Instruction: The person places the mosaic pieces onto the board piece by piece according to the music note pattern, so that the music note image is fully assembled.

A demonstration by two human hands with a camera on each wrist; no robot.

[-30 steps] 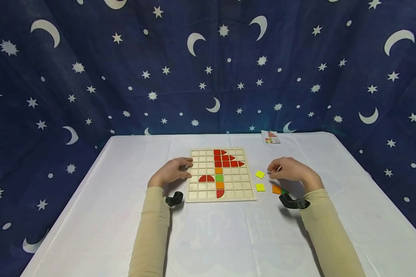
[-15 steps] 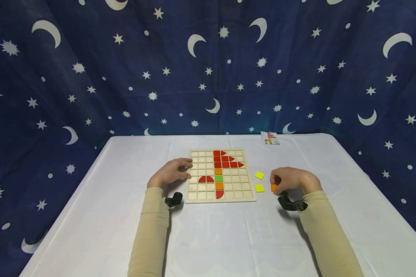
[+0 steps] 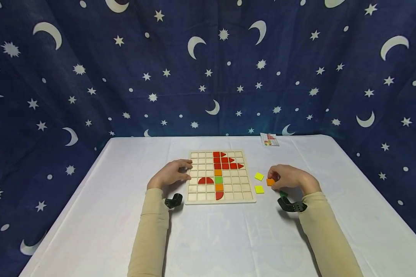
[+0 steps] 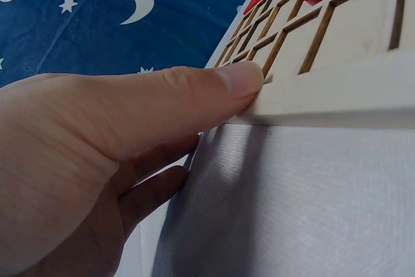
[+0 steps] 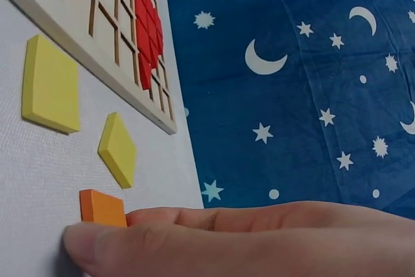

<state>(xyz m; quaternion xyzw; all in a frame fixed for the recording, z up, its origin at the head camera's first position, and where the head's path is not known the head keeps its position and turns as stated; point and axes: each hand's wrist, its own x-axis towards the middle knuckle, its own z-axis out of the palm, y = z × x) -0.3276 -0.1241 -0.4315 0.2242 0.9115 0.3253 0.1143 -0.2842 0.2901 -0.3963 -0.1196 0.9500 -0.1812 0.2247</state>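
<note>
My right hand (image 3: 291, 178) pinches an orange square tile (image 3: 270, 182) between thumb and fingers, to the right of the wooden grid board (image 3: 234, 188). In the right wrist view the thumb covers the near side of this orange tile (image 5: 104, 208). Between that hand and the board lie two yellow tiles, an upper one (image 3: 259, 176) and a lower one (image 3: 259, 189). A green tile (image 3: 283, 194) sits partly hidden beneath the right hand. Over on the left, my left hand (image 3: 170, 173) touches the board's left edge, its thumb (image 4: 240, 81) on the rim.
Red tiles (image 3: 225, 166) form stepped rows at the board's top, above a column of orange, green and red pieces. Two red quarter-round tiles (image 3: 206, 181) sit left of the column. A small picture card (image 3: 269, 139) lies at the back of the white-covered table (image 3: 211, 238).
My right hand has come down onto the orange tile, gripped it and shifted it up and left, uncovering part of the green tile. The left hand stays at the board's edge.
</note>
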